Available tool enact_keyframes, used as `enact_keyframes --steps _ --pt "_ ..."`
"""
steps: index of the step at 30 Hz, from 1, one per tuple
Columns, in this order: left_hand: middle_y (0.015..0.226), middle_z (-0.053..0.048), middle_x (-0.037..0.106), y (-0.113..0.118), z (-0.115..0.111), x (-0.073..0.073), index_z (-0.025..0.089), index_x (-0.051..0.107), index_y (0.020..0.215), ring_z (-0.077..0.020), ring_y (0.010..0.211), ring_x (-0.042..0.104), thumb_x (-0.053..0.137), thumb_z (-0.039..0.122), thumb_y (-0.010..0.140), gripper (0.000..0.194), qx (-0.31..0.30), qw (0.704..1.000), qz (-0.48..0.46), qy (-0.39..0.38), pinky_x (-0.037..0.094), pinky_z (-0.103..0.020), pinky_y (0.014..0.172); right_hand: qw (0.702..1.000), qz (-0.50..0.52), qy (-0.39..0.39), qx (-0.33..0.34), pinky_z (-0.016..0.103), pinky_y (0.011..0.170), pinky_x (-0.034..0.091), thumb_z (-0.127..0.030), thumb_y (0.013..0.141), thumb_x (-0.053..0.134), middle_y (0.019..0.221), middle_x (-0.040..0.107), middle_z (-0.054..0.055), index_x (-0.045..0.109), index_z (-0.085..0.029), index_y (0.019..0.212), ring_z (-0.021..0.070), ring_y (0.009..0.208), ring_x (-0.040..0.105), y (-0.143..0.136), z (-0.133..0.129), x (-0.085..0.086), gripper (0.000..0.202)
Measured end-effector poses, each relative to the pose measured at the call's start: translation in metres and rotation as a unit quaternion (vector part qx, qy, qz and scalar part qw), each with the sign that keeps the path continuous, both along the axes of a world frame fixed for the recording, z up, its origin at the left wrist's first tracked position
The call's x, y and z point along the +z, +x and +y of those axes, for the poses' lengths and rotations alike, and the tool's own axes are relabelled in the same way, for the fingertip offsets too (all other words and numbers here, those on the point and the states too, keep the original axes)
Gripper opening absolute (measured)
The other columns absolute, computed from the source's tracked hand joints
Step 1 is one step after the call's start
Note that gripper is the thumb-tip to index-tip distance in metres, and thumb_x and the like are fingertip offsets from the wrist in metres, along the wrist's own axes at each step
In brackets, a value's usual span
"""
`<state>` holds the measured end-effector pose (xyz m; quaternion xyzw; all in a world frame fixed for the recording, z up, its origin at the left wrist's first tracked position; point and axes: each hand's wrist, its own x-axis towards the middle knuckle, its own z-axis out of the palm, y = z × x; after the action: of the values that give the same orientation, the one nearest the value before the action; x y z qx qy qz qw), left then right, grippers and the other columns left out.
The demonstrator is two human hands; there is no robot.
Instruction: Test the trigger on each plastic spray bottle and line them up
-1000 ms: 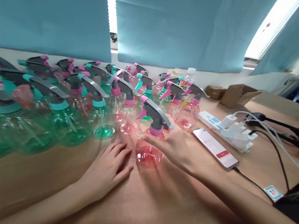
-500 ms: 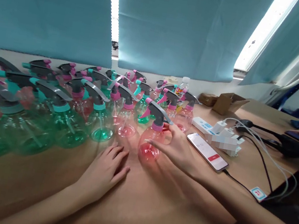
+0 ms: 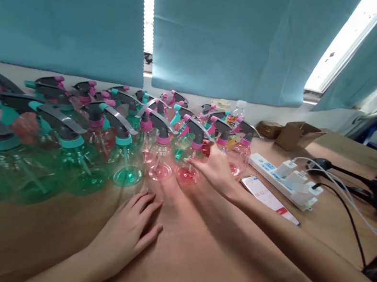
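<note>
The person's right hand (image 3: 218,169) held a pink spray bottle (image 3: 190,163) upright by its side, beside another pink bottle (image 3: 162,158); the thumb lay across the front, while the other fingers curled behind it, mostly hidden. The left hand (image 3: 125,229) lay palm down on the tabletop (image 3: 209,271), fingers slightly spread and bent, holding nothing. Green bottles (image 3: 83,168) stood to the left, the outermost cut off and blurred at the picture's edge. Rear bottles overlapped too much to count. The right forearm covered part of a phone (image 3: 266,196) near a white power strip (image 3: 261,163).
</note>
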<state>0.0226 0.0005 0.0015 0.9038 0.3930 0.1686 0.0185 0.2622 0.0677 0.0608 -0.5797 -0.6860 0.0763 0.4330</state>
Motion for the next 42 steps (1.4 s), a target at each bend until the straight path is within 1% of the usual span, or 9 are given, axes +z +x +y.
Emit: enact_keyframes --steps 4,14,20,22,24,27,32,37,42 --pt "0.129 -0.014 0.057 -0.001 0.0 -0.001 0.016 0.058 0.124 -0.0353 0.122 0.048 0.048 0.039 0.094 0.039 0.002 1.0 -0.003 -0.002 0.044 -0.054 0.096 1.0 -0.006 0.0 -0.012 0.042 0.075 0.051 -0.033 0.072 0.076 0.101 0.068 0.018 0.056 -0.007 0.112 0.0313 0.089 0.066 -0.002 0.01 -0.003 0.052" --pt "0.13 -0.015 0.057 -0.001 0.0 -0.001 0.016 0.057 0.126 -0.035 0.122 0.048 0.047 0.04 0.095 0.041 0.002 1.0 0.004 0.005 0.045 -0.054 0.096 1.0 -0.004 0.015 -0.001 0.043 0.082 0.051 -0.032 0.074 0.075 0.109 0.067 0.017 0.053 -0.01 0.119 0.0307 0.099 0.064 0.0 0.018 -0.008 0.055" --pt "0.128 -0.014 0.058 -0.004 0.003 -0.005 0.016 0.057 0.126 -0.0354 0.121 0.05 0.047 0.04 0.095 0.041 0.0 1.0 0.001 0.017 0.047 -0.053 0.094 0.999 0.013 0.03 0.016 0.042 0.091 0.05 -0.042 0.073 0.075 0.118 0.064 0.017 0.054 -0.011 0.121 0.0283 0.109 0.061 0.006 0.001 -0.004 0.061" --pt "0.129 -0.013 0.057 -0.005 0.003 -0.007 0.018 0.056 0.127 -0.0352 0.121 0.05 0.047 0.041 0.095 0.04 0.0 1.0 -0.008 0.028 0.047 -0.053 0.094 0.999 0.033 0.025 0.022 0.04 0.089 0.052 -0.043 0.074 0.074 0.113 0.067 0.015 0.058 -0.011 0.116 0.026 0.104 0.064 0.016 -0.009 0.002 0.054" --pt "0.13 -0.013 0.055 -0.004 0.0 -0.008 0.02 0.055 0.127 -0.0349 0.121 0.05 0.047 0.041 0.095 0.039 0.007 0.999 -0.021 0.04 0.047 -0.053 0.094 0.998 0.058 0.012 0.017 0.037 0.08 0.055 -0.043 0.077 0.071 0.101 0.071 0.01 0.064 -0.015 0.105 0.0222 0.091 0.068 0.03 -0.017 0.008 0.04" --pt "0.133 -0.012 0.052 0.003 -0.007 -0.011 0.023 0.053 0.13 -0.0345 0.121 0.05 0.049 0.037 0.094 0.038 -0.001 0.999 -0.027 0.043 0.048 -0.053 0.093 0.997 0.063 0.004 -0.034 0.035 0.07 0.055 -0.043 0.079 0.068 0.089 0.073 0.006 0.068 -0.018 0.09 0.0191 0.075 0.068 0.053 -0.022 0.016 0.027" --pt "0.136 -0.01 0.048 0.022 -0.017 -0.015 0.027 0.048 0.134 -0.0332 0.124 0.047 0.05 0.034 0.094 0.041 -0.054 0.997 -0.043 0.026 0.047 -0.05 0.096 0.992 0.061 0.002 -0.106 0.039 0.08 0.053 -0.043 0.076 0.07 0.101 0.071 0.012 0.066 -0.014 0.1 0.0241 0.09 0.067 0.075 -0.007 0.015 0.038" --pt "0.133 -0.01 0.049 0.04 -0.02 -0.011 0.027 0.046 0.131 -0.0304 0.122 0.049 0.05 0.03 0.093 0.038 -0.061 0.994 -0.079 -0.037 0.049 -0.047 0.095 0.993 0.038 -0.017 -0.114 0.04 0.083 0.05 -0.048 0.074 0.07 0.102 0.071 0.014 0.065 -0.011 0.104 0.0274 0.097 0.066 0.071 0.01 0.007 0.047" --pt "0.134 -0.009 0.046 0.054 -0.028 -0.005 0.029 0.045 0.128 -0.0301 0.122 0.049 0.049 0.029 0.094 0.035 -0.055 0.988 -0.118 -0.084 0.047 -0.048 0.097 0.991 -0.002 -0.032 -0.127 0.037 0.076 0.049 -0.049 0.074 0.069 0.092 0.07 0.014 0.066 -0.012 0.093 0.0291 0.091 0.065 0.059 0.022 0.006 0.042"
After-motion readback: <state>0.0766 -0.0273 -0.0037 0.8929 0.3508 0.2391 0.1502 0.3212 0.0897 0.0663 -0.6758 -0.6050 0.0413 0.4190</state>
